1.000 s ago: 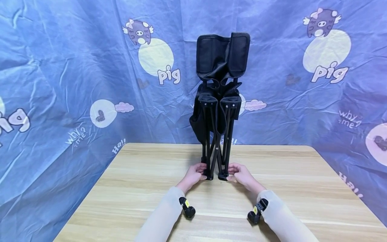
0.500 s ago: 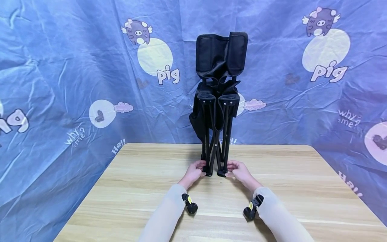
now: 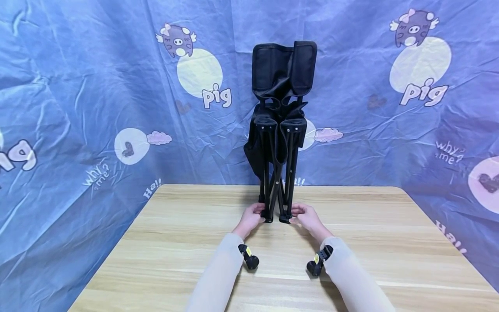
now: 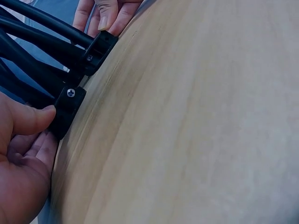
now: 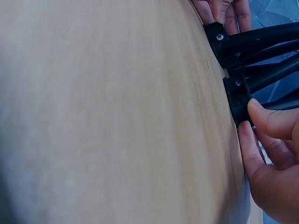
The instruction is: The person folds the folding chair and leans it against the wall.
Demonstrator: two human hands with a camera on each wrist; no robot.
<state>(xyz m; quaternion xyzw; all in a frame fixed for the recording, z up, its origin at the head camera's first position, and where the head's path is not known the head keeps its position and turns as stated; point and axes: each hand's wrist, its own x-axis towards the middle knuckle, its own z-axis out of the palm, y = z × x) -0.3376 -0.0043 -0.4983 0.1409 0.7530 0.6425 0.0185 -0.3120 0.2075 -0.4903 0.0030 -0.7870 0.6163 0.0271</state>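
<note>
A folded black folding chair (image 3: 273, 69) stands upright on the table in the head view, its fabric bunched above a bundle of crossed legs (image 3: 277, 182). My left hand (image 3: 251, 218) grips the foot at the chair's lower left. The left wrist view has my thumb against that black plastic foot (image 4: 67, 109), with the fingers curled by its outer side. On the opposite side my right hand (image 3: 309, 218) pinches the other front foot. In the right wrist view, thumb and fingers hold this foot (image 5: 238, 100) near its screw. The rear feet are mostly hidden.
The light wooden table (image 3: 187, 242) extends around the chair on both sides. Behind it hangs a blue printed cloth (image 3: 218, 147) that also covers the sides. Each wrist carries a small black camera, the left camera (image 3: 250, 258) and the right camera (image 3: 317, 263).
The chair has shifted a little toward the back of the table and slightly left. Both hands have moved forward with it, keeping hold of the feet; its right half has come closer to the left.
</note>
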